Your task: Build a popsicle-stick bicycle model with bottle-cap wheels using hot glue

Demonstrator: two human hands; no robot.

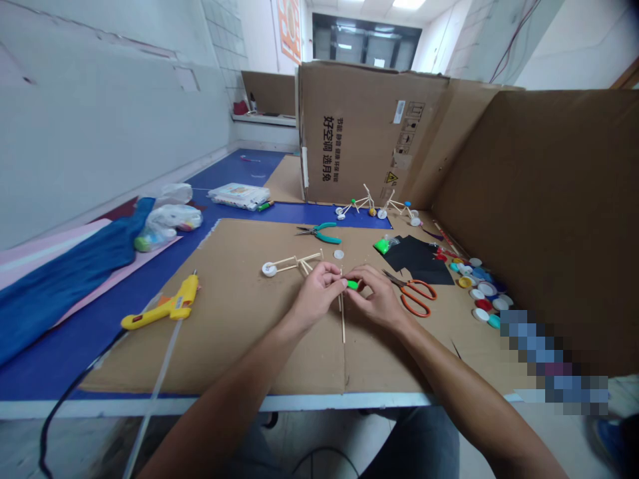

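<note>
Site: indoor craft workspace, workshop-like, improvised on a blue tabletop (219, 169). Evidence: flat cardboard sheet (214, 346) laid over the top; yellow glue gun (184, 299) near left, teal-handled pliers (318, 231) mid-table, orange-handled scissors (405, 284) to the right. Loose bottle caps (486, 289) in a cluster far right. Stick model (298, 261) on the sheet. Large printed carton (369, 133) upright at far side. Beyond: white walls (100, 133), ceiling lights (409, 3), dark glazed panels (367, 46); wider building's type not determinable.
</note>
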